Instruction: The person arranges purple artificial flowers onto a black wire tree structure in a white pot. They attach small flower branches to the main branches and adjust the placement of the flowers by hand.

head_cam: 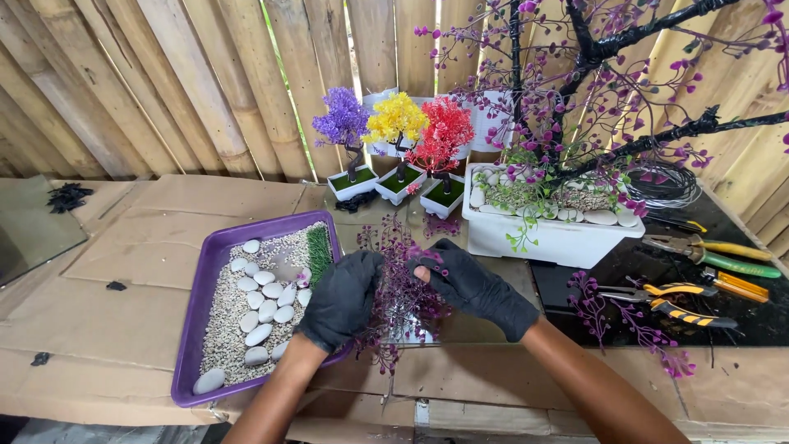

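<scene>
Both my hands wear black gloves and meet at the middle of the table. My left hand (343, 298) and my right hand (468, 284) each grip a bunch of purple artificial flower sprigs (400, 279) held between them. The sprigs fan out upward and hang down below my fingers. Just left of my left hand lies a purple tray (191, 333) with gravel, white pebbles and a strip of green turf. Behind my right hand stands a white planter (559, 238) holding a large artificial tree with black branches and purple blossoms (575, 90).
Three small artificial trees, purple (343, 123), yellow (396, 119) and red (444, 131), stand in white pots at the back. Pliers and cutters (699, 271) lie on a dark mat at the right, with a wire coil (664, 182) and loose purple sprigs (625, 316). Bamboo wall behind.
</scene>
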